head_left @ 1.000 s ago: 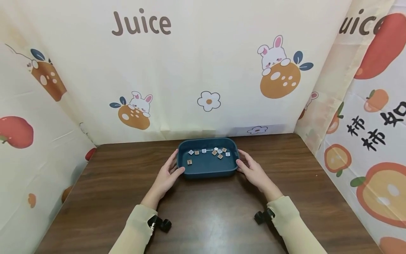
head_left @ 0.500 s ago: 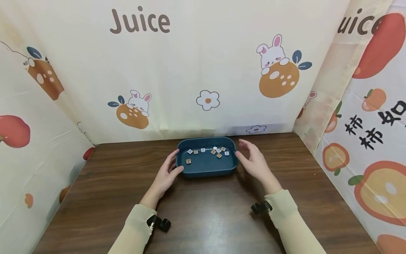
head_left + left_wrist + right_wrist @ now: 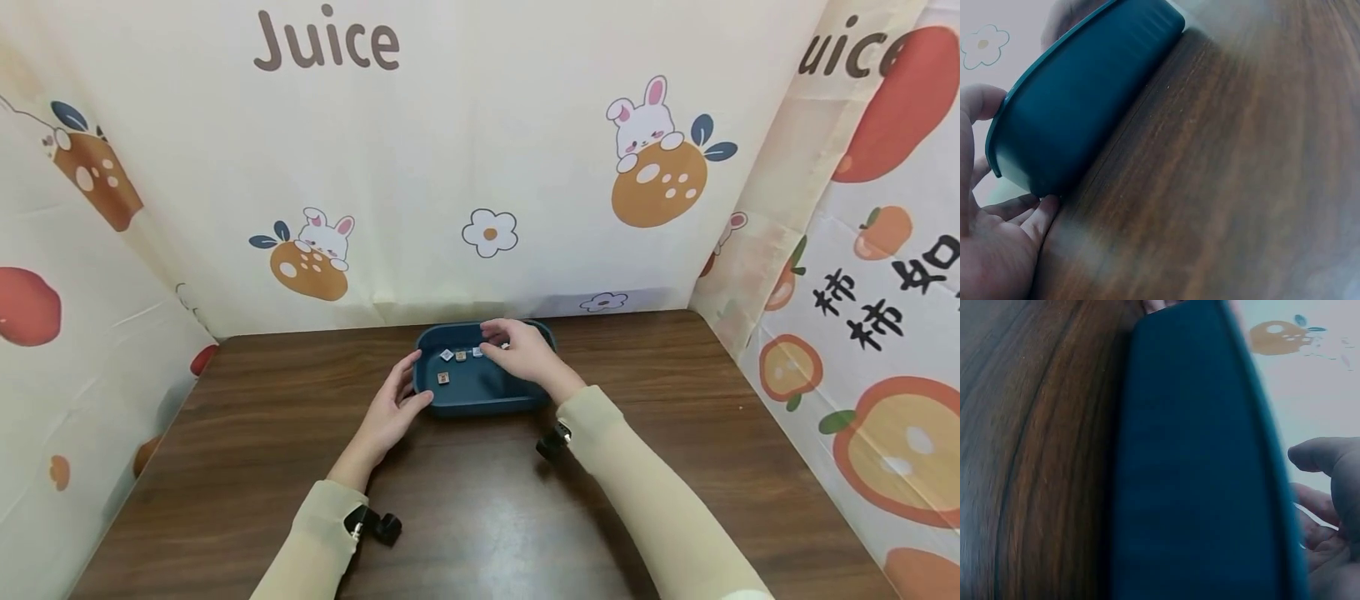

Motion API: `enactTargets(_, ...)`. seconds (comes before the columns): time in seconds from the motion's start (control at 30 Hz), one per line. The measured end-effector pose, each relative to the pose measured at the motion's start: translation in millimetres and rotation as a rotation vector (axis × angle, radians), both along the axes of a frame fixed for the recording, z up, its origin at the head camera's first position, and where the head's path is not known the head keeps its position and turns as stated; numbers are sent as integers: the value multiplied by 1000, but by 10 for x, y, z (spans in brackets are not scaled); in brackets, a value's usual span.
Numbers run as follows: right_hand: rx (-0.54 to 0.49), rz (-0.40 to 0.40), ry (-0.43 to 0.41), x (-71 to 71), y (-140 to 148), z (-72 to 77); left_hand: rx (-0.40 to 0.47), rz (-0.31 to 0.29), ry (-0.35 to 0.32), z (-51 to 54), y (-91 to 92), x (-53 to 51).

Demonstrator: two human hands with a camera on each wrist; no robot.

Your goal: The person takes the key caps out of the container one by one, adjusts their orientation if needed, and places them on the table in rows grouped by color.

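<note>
A dark blue tray (image 3: 480,393) with raised sides sits at the back of the table. My left hand (image 3: 388,410) holds its left end; in the left wrist view the thumb is at the rim and the fingers (image 3: 1041,215) touch the lower edge. My right hand (image 3: 523,354) hovers over the tray's right half, fingers loosely bent, with nothing visible in them. Small square tiles lie inside: a brown tile (image 3: 443,378) near the left front, a white tile (image 3: 447,355) and another brown tile (image 3: 461,357) farther back. My right hand hides the tiles on that side.
A wooden table (image 3: 465,492) extends toward me and to both sides. Behind the tray rises a printed cloth backdrop (image 3: 420,167), with more printed cloth at left and right. A black wrist camera (image 3: 553,442) is strapped at my right sleeve, another at the left.
My right hand has let go of the tray's right end and moved left, over the tray's inside. The left hand has stayed at the left end.
</note>
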State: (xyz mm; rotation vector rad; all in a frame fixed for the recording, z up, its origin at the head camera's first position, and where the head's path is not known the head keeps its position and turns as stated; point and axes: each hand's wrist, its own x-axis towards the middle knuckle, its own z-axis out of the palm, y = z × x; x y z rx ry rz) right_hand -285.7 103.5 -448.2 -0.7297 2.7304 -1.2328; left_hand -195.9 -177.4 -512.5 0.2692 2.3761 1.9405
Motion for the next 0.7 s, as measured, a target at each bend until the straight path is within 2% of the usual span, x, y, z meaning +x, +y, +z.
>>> enactTargets(0.3, -73, 65, -159, -138, -256, -160, -9, 9, -25, 15, 17, 12)
enactTargets(0.7, 82, 174, -138, -287, -529, -99, 1, -1, -30, 38, 6, -5)
